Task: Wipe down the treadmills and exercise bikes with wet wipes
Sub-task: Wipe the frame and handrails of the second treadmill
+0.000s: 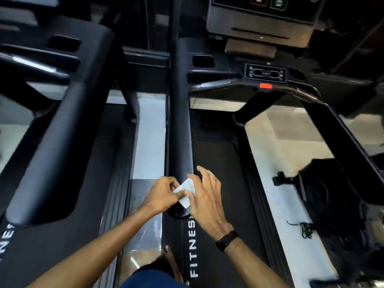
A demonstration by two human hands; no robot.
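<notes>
From the head camera, the person is standing between two black treadmills, looking down along the long padded handrail (180,129) of the treadmill (216,183) on the right. The left hand (164,193) is pinching a small white wet wipe (185,192) between thumb and fingertips, holding it right at the near end of that handrail. The right hand (204,194) is resting beside it with fingers spread and loose, its thumb side touching the wipe but not gripping it. A dark band (227,240) is sitting on the right wrist. The word FITNESS (193,246) is running along the side rail below the hands. The console (264,15) and a red stop tab (265,86) are showing ahead, blurred. A second treadmill (56,121) is lying to the left.
</notes>
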